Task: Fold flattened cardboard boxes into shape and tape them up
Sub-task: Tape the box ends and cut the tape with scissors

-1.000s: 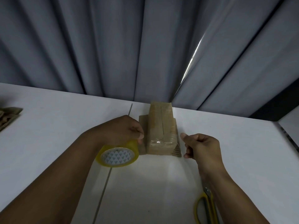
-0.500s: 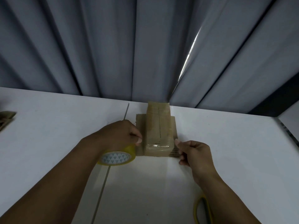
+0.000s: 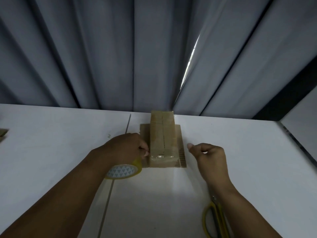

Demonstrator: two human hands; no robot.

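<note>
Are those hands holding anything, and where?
The left hand grips the tape roll by its outer rim. The right hand is curled, with nothing visibly held; whether it pinches anything cannot be told.

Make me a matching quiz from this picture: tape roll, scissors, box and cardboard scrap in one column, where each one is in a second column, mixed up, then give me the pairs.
Column one:
1. tape roll
2. scissors
3. box
4. cardboard scrap

Column two:
A. at the far left edge of the table
B. gripped by the left hand
C. mid-table, close to the curtain
D. low right in the view, yellow handles showing

Pairs: 1-B, 2-D, 3-C, 4-A
</note>
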